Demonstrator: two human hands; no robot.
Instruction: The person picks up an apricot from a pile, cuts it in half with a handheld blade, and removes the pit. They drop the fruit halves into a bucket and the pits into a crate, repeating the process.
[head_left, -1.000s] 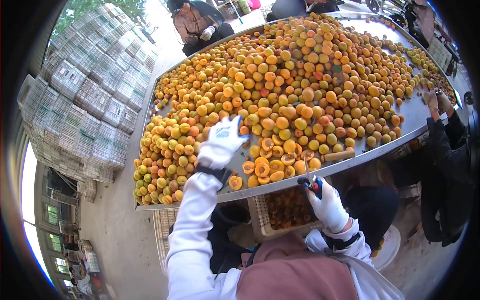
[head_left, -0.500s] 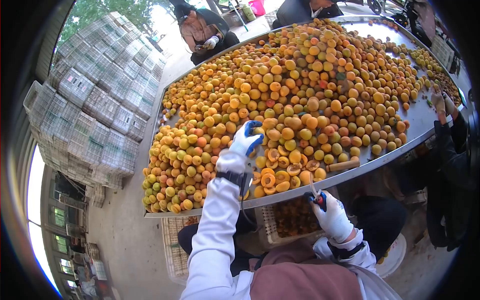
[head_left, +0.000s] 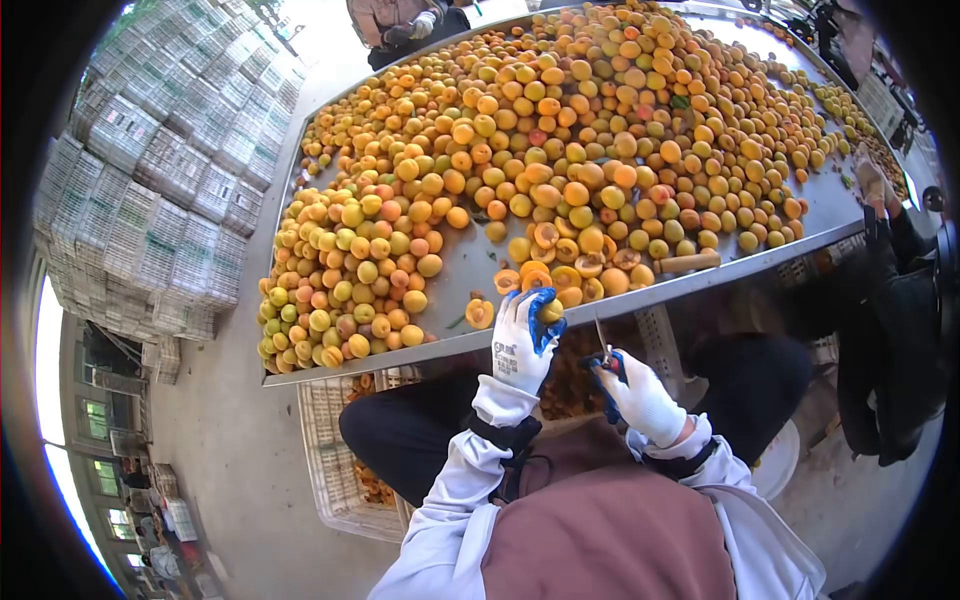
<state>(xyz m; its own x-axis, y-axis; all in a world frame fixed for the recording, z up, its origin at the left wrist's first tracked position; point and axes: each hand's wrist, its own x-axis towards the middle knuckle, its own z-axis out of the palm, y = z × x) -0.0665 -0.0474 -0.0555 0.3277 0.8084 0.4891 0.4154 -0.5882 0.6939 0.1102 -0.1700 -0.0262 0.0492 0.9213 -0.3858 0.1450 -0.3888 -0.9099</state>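
Observation:
At the table's near edge, my left hand (head_left: 524, 345), in a white glove with blue palm, is closed around a yellow-orange apricot (head_left: 550, 312). My right hand (head_left: 645, 400), gloved the same way, grips a small knife (head_left: 602, 338) with its thin blade pointing up, a short way to the right of the fruit. Just beyond my left hand, several halved apricots (head_left: 588, 265) lie on the metal table with their cut faces showing. One more half (head_left: 479, 314) rests left of it. Below my hands, a crate of cut fruit (head_left: 572, 385) is partly hidden.
Whole apricots (head_left: 590, 120) are heaped across the metal table (head_left: 465, 262). A wooden piece (head_left: 688, 262) lies near its raised rim. Another crate (head_left: 335, 470) stands by my left knee. Stacked crates (head_left: 150, 180) rise at left. Other people sit at the far and right sides.
My left hand has come back from the heap to the table's edge, now with an apricot in it. The knife hand has moved slightly left, nearer to it. The view has tilted down.

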